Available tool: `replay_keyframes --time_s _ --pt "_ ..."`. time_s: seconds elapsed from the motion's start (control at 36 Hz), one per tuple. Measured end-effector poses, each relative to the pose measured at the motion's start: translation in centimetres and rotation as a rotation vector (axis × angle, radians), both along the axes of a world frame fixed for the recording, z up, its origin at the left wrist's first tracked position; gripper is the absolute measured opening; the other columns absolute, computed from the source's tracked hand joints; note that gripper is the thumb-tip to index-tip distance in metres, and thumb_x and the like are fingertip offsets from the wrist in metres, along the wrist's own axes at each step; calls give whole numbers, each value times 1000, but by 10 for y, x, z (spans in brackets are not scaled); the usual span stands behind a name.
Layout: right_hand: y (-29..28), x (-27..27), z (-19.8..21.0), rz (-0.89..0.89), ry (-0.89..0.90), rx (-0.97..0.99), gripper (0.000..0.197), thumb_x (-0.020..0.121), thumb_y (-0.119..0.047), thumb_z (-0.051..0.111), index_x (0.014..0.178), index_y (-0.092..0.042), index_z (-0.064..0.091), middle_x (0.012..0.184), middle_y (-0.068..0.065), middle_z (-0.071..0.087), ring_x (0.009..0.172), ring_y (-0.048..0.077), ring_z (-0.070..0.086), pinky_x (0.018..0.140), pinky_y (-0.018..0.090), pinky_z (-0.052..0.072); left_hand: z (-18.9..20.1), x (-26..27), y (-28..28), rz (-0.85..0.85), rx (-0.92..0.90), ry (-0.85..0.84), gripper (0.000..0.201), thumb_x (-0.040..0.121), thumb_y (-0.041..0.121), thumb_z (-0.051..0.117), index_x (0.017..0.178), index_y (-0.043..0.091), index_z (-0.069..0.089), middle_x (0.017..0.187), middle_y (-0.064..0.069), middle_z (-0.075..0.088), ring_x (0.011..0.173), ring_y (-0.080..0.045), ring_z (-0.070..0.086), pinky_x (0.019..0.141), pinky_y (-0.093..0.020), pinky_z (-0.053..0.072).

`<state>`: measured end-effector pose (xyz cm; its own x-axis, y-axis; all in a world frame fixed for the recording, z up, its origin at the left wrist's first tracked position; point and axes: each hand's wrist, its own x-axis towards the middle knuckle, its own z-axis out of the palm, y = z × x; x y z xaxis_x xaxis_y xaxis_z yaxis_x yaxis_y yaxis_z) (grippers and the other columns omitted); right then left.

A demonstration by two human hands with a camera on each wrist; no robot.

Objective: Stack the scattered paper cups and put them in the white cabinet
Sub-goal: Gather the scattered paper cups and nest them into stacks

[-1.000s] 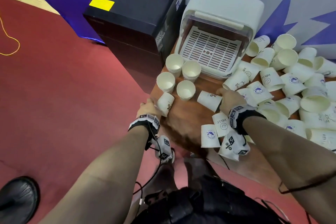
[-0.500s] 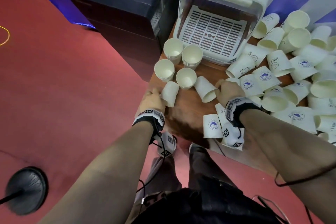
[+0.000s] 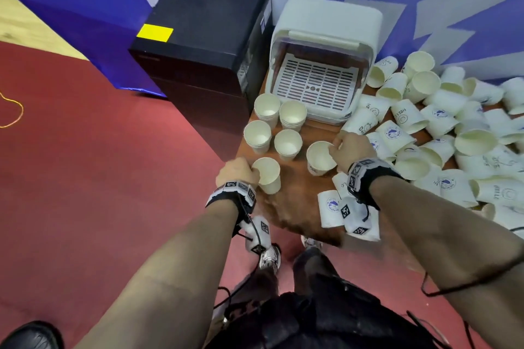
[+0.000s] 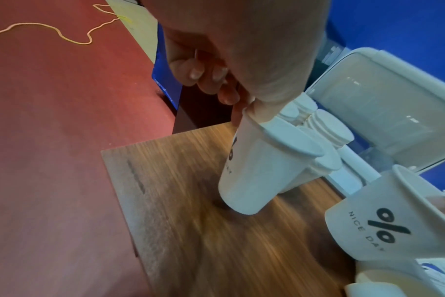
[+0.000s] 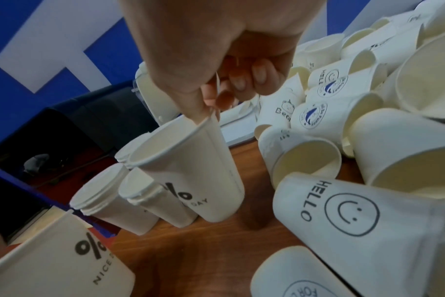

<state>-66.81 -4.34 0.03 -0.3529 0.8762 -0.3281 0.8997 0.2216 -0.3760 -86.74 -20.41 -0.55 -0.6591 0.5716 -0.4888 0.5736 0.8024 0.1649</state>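
My left hand (image 3: pixel 237 173) pinches the rim of a white paper cup (image 3: pixel 267 175) (image 4: pixel 257 172), held upright just above the wooden table (image 3: pixel 295 201) near its left edge. My right hand (image 3: pixel 350 150) pinches the rim of a second cup (image 3: pixel 320 158) (image 5: pixel 191 170) printed with a percent sign, upright close to the table. Several short cup stacks (image 3: pixel 276 127) stand upright behind both cups. The white cabinet (image 3: pixel 320 65) sits at the back with its lid raised and a slatted tray inside. Many loose cups (image 3: pixel 442 133) lie tumbled on the right.
A black box (image 3: pixel 204 37) with a yellow label stands left of the cabinet, beyond the table's edge. Red floor lies on the left with a yellow cord (image 3: pixel 11 110). A blue and white wall runs behind. More cups (image 3: pixel 330 208) lie under my right wrist.
Both cups lay tilted on their sides a second ago; both hands have turned them upright and lifted them by the rims. The head view has tilted up slightly.
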Motion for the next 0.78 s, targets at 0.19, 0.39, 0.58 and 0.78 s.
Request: replay_keyframes --time_s 0.19,0.39,0.58,0.78 --pt "-19 3 35 -70 64 35 18 90 -26 56 91 -13 68 89 10 68 87 29 63 70 31 49 33 -8 2 -72 144 2 21 77 28 53 89 16 66 91 -10 68 80 -33 63 69 -34 53" --pt "-42 6 64 -130 129 104 25 91 -22 51 87 -5 69 81 16 67 79 31 63 70 37 55 71 -14 6 -83 255 -22 28 80 31 56 95 11 67 88 -9 64 76 -32 59 70 -32 51" --pt "-38 3 82 -135 181 135 23 87 -21 52 90 -9 71 90 13 69 83 29 62 74 34 53 93 -13 21 -17 371 -85 25 77 33 55 87 13 67 85 -9 68 74 -31 64 63 -30 49" --pt "-22 5 83 -160 204 92 14 86 -20 57 87 -14 70 96 8 69 86 26 63 79 34 54 92 -3 44 63 385 -108 28 75 32 53 85 10 68 81 -9 68 68 -28 63 58 -27 44"
